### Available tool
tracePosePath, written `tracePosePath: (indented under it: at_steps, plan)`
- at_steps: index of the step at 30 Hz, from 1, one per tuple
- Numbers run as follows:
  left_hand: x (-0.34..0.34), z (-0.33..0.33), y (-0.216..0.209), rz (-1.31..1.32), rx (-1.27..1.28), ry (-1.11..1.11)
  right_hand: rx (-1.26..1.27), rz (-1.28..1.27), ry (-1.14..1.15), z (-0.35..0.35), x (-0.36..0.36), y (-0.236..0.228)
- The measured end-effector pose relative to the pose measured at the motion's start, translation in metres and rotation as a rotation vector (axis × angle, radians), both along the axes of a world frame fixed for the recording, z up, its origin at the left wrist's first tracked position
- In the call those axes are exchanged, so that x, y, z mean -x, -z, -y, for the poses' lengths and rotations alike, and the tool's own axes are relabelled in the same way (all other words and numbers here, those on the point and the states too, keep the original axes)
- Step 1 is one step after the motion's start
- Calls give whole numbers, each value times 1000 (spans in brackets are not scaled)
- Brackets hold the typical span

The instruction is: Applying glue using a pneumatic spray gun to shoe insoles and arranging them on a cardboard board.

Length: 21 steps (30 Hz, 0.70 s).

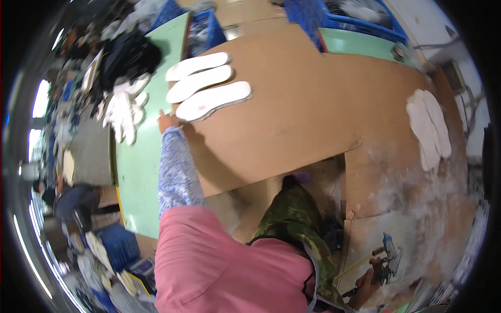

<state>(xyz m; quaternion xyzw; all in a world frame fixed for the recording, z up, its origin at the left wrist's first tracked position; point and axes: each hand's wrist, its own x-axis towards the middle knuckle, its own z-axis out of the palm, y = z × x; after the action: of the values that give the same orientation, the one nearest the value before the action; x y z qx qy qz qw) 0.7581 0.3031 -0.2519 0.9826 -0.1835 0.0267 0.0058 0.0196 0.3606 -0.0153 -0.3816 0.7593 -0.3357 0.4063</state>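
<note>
Three white insoles lie side by side on the brown cardboard: a far one, a middle one and a near one with a small reddish mark. My left hand is at the left end of the near insole, its visible fingers apart; whether they touch the insole is hard to see. At the lower right, my right hand is wrapped round a spray gun with a metal body and a blue part on top. A yellowish hose runs beside it.
Pale insoles lie together on the right. White gloves and a black bag rest on the green tabletop. Blue crates stand beyond the cardboard. White residue coats the right-hand board. Another person is at the left.
</note>
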Motion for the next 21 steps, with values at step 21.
tracePosePath:
  at_steps: [21]
  plan:
    - [632,526,42,-337,446,1482,66,77,733,-22,-15,36]
